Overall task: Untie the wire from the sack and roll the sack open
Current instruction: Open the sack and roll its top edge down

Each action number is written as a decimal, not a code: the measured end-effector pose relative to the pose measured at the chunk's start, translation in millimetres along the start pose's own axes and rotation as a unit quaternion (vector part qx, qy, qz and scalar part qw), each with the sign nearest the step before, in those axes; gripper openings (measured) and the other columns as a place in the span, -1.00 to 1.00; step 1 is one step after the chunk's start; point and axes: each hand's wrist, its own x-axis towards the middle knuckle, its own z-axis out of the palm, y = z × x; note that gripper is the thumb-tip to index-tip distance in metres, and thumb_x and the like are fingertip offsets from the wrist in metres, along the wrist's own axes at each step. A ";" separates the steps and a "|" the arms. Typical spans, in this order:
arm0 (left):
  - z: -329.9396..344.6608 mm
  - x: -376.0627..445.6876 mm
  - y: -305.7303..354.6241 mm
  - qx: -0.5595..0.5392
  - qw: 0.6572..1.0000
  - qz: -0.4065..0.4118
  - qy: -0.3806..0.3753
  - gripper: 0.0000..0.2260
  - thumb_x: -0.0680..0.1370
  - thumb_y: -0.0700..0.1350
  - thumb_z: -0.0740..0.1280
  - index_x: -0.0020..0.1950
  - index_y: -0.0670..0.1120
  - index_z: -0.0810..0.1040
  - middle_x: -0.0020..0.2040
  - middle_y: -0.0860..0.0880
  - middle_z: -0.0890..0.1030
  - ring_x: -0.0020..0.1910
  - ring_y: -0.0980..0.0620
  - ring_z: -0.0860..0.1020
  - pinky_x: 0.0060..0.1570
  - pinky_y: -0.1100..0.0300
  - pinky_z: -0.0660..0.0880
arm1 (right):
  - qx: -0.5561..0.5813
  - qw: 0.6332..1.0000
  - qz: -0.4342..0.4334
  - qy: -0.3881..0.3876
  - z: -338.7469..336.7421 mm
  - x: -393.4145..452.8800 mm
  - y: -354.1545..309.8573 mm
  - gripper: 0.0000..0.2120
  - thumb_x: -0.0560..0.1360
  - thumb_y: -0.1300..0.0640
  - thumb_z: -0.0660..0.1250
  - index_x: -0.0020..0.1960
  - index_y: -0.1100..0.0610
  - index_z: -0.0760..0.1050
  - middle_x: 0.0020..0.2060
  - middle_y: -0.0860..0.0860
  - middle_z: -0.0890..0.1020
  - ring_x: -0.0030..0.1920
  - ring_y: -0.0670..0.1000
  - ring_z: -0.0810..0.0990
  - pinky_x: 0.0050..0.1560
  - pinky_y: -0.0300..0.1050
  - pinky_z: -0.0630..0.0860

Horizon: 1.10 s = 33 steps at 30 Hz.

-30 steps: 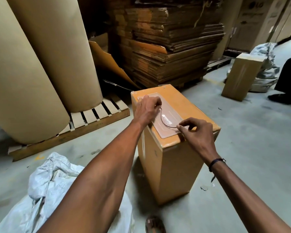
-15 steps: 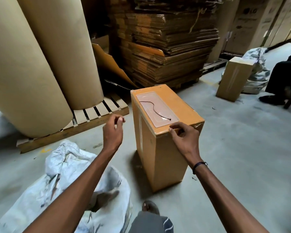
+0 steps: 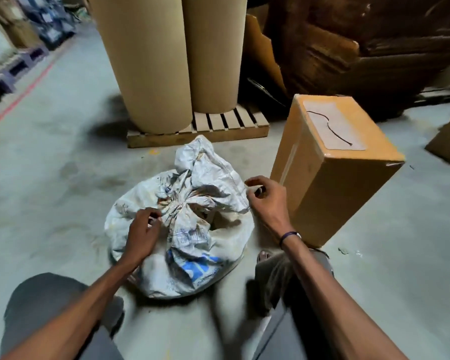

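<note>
A white woven sack (image 3: pixel 192 229) with blue print lies on the concrete floor (image 3: pixel 63 178) between the person's knees, its neck bunched into a twisted, stained gather near the middle. The wire (image 3: pixel 329 126) lies apart from it, a thin dark curl on the taped top of the orange cardboard box (image 3: pixel 330 183) that stands just to the right of the sack.

The left arm reaches forward from the lower left, forearm angled toward the sack's middle. The left hand (image 3: pixel 142 231) rests on the cloth just left of the gather, back of the hand up, fingers bent with their tips at the bunched neck; whether they pinch the cloth or only touch it is too blurred to tell.

The right arm comes in from the lower right, a dark band (image 3: pixel 289 235) at its wrist. The right hand (image 3: pixel 266 198) hangs beside the sack's right edge, in front of the box's near corner, fingers loosely curled around nothing, thumb and forefinger apart; whether it touches the cloth is not clear.

Behind the sack, two tall brown paper rolls (image 3: pixel 166 61) stand on a wooden pallet (image 3: pixel 218 126). Flattened cardboard (image 3: pixel 361 48) is stacked at the upper right.
</note>
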 end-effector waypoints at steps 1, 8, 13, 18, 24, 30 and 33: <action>-8.8 1.6 -9.1 -0.001 0.999 -0.044 0.004 -0.86 0.58 -0.27 0.37 0.09 -0.07 0.57 0.04 -0.05 0.60 0.06 -0.12 0.60 -0.08 0.15 0.42 | -0.005 1.000 -0.006 -0.017 14.5 0.8 -4.6 -0.81 0.48 0.17 0.44 0.07 0.04 0.71 -0.04 -0.15 0.75 -0.28 -0.19 0.59 -0.19 -0.31 0.50; -34.3 18.3 -30.9 0.046 0.996 -0.053 -0.060 -0.71 0.59 -0.12 0.43 0.25 -0.09 0.45 0.19 -0.11 0.48 -0.11 0.03 0.60 -0.13 0.23 0.41 | -0.031 0.997 0.008 -0.066 95.2 -3.6 12.5 -0.79 0.51 0.03 0.51 0.12 0.05 0.68 0.05 -0.10 0.75 -0.14 -0.08 0.68 -0.01 0.06 0.65; -39.4 22.3 -25.3 0.068 0.994 -0.039 -0.071 -0.62 0.58 -0.05 0.44 0.32 -0.05 0.38 0.21 -0.03 0.35 -0.09 0.25 0.53 -0.05 0.16 0.43 | -0.075 0.995 -0.070 -0.018 114.2 32.7 -10.2 -0.63 0.56 -0.12 0.46 0.30 -0.01 0.58 0.21 -0.06 0.66 -0.03 -0.04 0.63 -0.05 -0.05 0.58; -31.0 39.4 -13.1 0.060 0.996 -0.024 -0.065 -0.60 0.58 0.02 0.43 0.31 0.04 0.33 0.23 0.03 0.31 -0.07 0.23 0.53 -0.03 0.17 0.44 | -0.214 0.970 -0.017 -0.110 134.9 75.3 -2.8 -0.23 0.47 -0.28 0.50 0.54 0.02 0.34 0.48 0.09 0.46 0.40 0.18 0.47 0.30 0.17 0.48; -13.5 58.8 -10.3 0.057 0.995 0.016 -0.075 -0.56 0.57 0.04 0.43 0.36 0.04 0.32 0.23 0.04 0.30 -0.02 0.18 0.55 0.01 0.14 0.55 | -0.342 0.928 0.003 -0.146 154.6 92.0 5.5 -0.82 0.56 0.04 0.43 0.13 0.03 0.67 0.22 0.10 0.65 0.25 0.24 0.48 0.08 0.11 0.37; -10.0 73.2 2.4 0.025 0.997 0.016 -0.065 -0.52 0.57 0.03 0.44 0.43 0.15 0.34 0.30 0.01 0.38 0.06 0.11 0.57 0.11 0.09 0.56 | -0.219 0.964 -0.073 -0.129 160.9 81.9 -8.6 -0.90 0.55 0.16 0.46 0.06 0.06 0.66 0.38 0.06 0.52 0.32 0.16 0.40 0.11 0.05 0.32; -7.9 85.8 13.9 0.002 0.996 0.053 -0.066 -0.45 0.57 -0.02 0.45 0.46 0.33 0.33 0.30 0.05 0.46 0.12 0.11 0.56 0.17 0.12 0.51 | -0.160 0.964 -0.166 -0.131 160.3 71.7 -22.9 -0.93 0.55 0.16 0.49 0.02 0.05 0.66 0.43 0.04 0.45 0.36 0.12 0.37 0.19 -0.02 0.34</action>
